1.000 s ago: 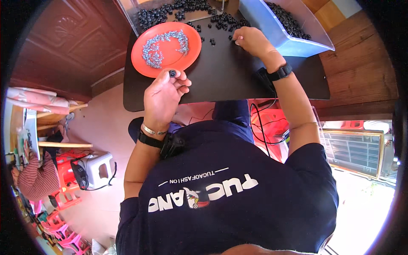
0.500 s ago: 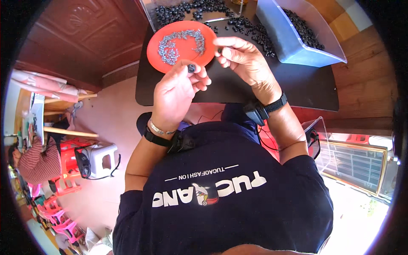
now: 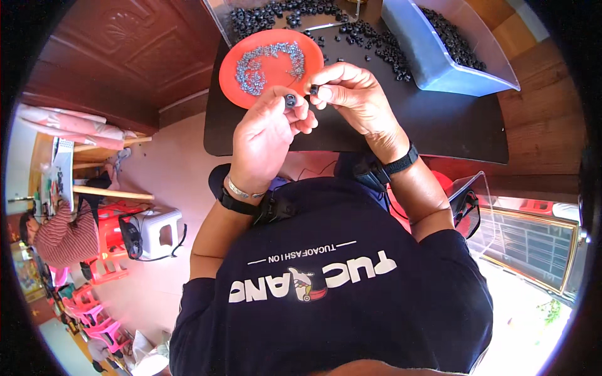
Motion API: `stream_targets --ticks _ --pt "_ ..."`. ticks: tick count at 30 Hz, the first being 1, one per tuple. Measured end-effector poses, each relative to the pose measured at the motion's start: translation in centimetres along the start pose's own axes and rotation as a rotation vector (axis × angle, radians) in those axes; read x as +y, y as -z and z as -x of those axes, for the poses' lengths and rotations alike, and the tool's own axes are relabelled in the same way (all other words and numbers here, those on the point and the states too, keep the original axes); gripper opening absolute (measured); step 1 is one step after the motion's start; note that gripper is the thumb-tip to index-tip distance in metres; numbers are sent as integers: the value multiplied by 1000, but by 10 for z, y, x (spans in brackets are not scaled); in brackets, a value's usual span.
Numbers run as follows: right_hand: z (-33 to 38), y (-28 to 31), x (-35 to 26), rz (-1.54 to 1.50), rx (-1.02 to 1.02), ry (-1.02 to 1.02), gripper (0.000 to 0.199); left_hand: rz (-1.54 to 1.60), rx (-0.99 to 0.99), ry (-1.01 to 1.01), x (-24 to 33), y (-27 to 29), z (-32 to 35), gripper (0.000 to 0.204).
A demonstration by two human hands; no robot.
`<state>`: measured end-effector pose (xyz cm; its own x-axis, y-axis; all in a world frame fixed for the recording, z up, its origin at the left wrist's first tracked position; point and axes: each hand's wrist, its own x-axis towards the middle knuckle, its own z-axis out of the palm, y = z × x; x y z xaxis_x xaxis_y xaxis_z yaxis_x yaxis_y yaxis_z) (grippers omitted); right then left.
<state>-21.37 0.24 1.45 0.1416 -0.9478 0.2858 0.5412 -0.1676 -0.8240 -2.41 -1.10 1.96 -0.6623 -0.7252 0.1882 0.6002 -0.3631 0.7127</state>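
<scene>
My left hand [image 3: 266, 135] is closed, palm up, with a small black cylindrical part [image 3: 290, 100] pinched between thumb and fingers; holes show in its end. Close beside it, my right hand [image 3: 364, 103] pinches another small black piece [image 3: 314, 90] between thumb and forefinger. The two pieces are near each other but apart. Just beyond the hands an orange-red plate [image 3: 229, 84] carries many tiny silvery metal pieces [image 3: 254, 81] spread in a curved band. All this is over a dark table [image 3: 439, 122].
A blue bin [image 3: 448, 81] of black parts stands at the far right. Loose black parts [image 3: 392, 56] lie beside it. At the back is a clear bin [image 3: 216, 15] with more. To the left are a white stool [image 3: 160, 232] and a person in a striped top [image 3: 66, 238].
My right hand has moved left and slightly down, bringing its black piece closer to the one in my left hand. My left hand has shifted slightly right with the view.
</scene>
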Motion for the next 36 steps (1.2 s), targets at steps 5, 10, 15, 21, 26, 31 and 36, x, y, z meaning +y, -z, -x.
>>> stream_targets --ticks 5,10,15,21,26,31,36 --pt "2 0 2 40 -5 1 13 -8 4 6 -3 -1 -1 27" --pt "2 -5 -4 35 -42 5 14 17 -6 8 -5 -2 -2 27" --pt "1 -1 -1 48 -23 -7 15 3 -21 20 -4 -3 -2 26" --pt "-2 -12 -17 218 -37 15 16 16 -13 24 -5 -1 -1 25" --pt "-4 -21 -30 390 -138 106 12 42 -2 13 -7 1 -1 25" --pt "-8 -28 -38 476 -170 48 12 22 49 2 -9 2 -1 23" --pt "-10 -34 -45 858 -208 118 11 -7 85 -18 -9 0 1 20"
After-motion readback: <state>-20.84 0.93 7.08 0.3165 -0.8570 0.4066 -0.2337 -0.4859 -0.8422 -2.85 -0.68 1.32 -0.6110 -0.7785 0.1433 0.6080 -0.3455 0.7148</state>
